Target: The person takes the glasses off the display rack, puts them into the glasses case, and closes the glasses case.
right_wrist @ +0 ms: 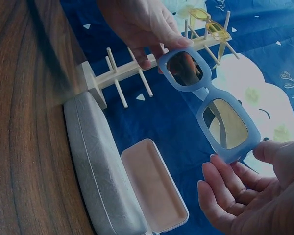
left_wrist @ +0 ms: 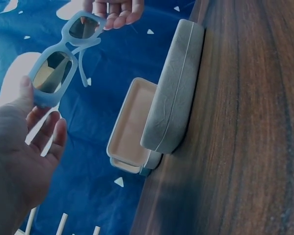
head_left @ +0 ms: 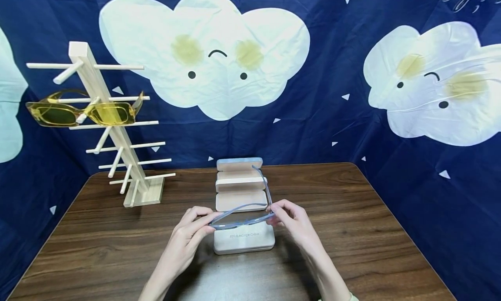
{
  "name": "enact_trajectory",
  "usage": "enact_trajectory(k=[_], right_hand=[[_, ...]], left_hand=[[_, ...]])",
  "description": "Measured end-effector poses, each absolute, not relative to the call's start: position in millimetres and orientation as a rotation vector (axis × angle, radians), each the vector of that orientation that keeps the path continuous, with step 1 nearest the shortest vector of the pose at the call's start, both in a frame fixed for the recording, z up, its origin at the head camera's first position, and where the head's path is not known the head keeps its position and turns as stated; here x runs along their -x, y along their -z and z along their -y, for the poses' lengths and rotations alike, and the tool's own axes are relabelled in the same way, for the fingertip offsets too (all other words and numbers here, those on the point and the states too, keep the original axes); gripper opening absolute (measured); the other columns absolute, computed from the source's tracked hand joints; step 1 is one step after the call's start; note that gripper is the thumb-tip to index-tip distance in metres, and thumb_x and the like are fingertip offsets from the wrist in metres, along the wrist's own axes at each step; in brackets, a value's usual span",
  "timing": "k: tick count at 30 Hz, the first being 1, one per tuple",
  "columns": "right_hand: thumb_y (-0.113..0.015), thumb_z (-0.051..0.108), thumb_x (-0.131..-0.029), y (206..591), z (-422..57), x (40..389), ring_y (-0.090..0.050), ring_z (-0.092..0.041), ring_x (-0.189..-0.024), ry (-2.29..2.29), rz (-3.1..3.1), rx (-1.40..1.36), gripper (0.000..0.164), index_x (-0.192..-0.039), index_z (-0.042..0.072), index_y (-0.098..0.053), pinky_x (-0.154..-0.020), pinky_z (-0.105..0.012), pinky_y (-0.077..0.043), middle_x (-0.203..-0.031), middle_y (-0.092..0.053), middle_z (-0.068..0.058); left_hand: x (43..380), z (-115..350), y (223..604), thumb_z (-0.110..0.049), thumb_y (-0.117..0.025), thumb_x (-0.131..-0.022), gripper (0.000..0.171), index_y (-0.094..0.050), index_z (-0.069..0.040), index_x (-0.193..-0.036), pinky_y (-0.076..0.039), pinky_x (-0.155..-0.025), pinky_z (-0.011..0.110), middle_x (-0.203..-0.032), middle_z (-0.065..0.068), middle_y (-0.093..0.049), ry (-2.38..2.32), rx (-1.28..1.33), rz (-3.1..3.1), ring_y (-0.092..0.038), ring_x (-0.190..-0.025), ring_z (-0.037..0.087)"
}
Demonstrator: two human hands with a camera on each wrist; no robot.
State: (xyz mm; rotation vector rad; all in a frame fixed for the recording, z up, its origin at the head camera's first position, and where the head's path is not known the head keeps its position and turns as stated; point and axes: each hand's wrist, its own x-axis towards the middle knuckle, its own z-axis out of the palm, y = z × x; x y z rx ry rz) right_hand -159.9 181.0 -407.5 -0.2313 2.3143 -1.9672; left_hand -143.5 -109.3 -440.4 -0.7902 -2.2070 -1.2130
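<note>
Left hand (head_left: 184, 235) and right hand (head_left: 293, 218) each pinch one end of the blue glasses (head_left: 235, 225), lower centre of the head view. Just below sits a closed case (head_left: 244, 245), just above an open case (head_left: 239, 201). Upper left, yellow glasses (head_left: 113, 114) hang on a rack (head_left: 124, 140)

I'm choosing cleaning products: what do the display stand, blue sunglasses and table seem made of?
Display stand: probably unfinished wood, pale and matte with faint grain.
Blue sunglasses: likely plastic frame, smooth and even-colored; lenses reflect like mirrors, material unclear.
Table: brown wood-grain top with a soft sheen; solid wood or laminate, I can't tell.
</note>
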Motion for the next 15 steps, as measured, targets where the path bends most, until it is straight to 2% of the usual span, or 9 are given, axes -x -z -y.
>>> enact_trajectory(k=[4, 8, 12, 15], right_hand=[[-0.056, 0.019, -0.106, 407.6, -180.9, 159.6, -0.073, -0.010, -0.082, 1.991, -2.262, 0.211, 0.036, -0.115, -0.016, -0.059, -0.082, -0.033, -0.063, -0.101, -0.072, -0.027], [-0.059, 0.018, -0.104, 408.1, -180.2, 159.5, -0.074, -0.016, -0.079, 2.026, -2.223, 0.146, 0.036, -0.126, -0.010, -0.054, -0.079, -0.034, -0.063, -0.090, -0.074, -0.017], [-0.056, 0.019, -0.106, 408.9, -179.7, 159.7, -0.074, -0.017, -0.080, 1.998, -2.260, 0.191, 0.042, -0.143, -0.001, -0.053, -0.079, -0.035, -0.063, -0.099, -0.073, -0.023], [-0.051, 0.021, -0.109, 409.3, -179.7, 159.6, -0.073, -0.016, -0.082, 1.935, -2.328, 0.256, 0.044, -0.147, -0.001, -0.052, -0.080, -0.032, -0.063, -0.104, -0.072, -0.029]], left_hand=[[142.9, 108.3, 438.0, 0.007, -0.070, -0.087, 0.041, -0.075, -0.013, -0.123, -0.042, -0.089, 0.015, -0.113, -0.004, -0.067, 1.213, 0.799, 2.187, -0.054, -0.105, 0.005], [141.7, 107.5, 435.9, 0.006, -0.069, -0.088, 0.040, -0.075, -0.015, -0.123, -0.042, -0.089, 0.013, -0.113, -0.005, -0.067, 1.240, 0.791, 2.199, -0.055, -0.106, 0.003], [141.1, 106.4, 436.8, 0.006, -0.070, -0.088, 0.039, -0.076, -0.014, -0.121, -0.042, -0.088, 0.013, -0.111, -0.006, -0.067, 1.248, 0.782, 2.196, -0.055, -0.105, 0.003], [141.5, 105.5, 437.9, 0.006, -0.070, -0.087, 0.038, -0.076, -0.013, -0.120, -0.042, -0.086, 0.014, -0.108, -0.004, -0.067, 1.243, 0.767, 2.182, -0.055, -0.103, 0.003]])
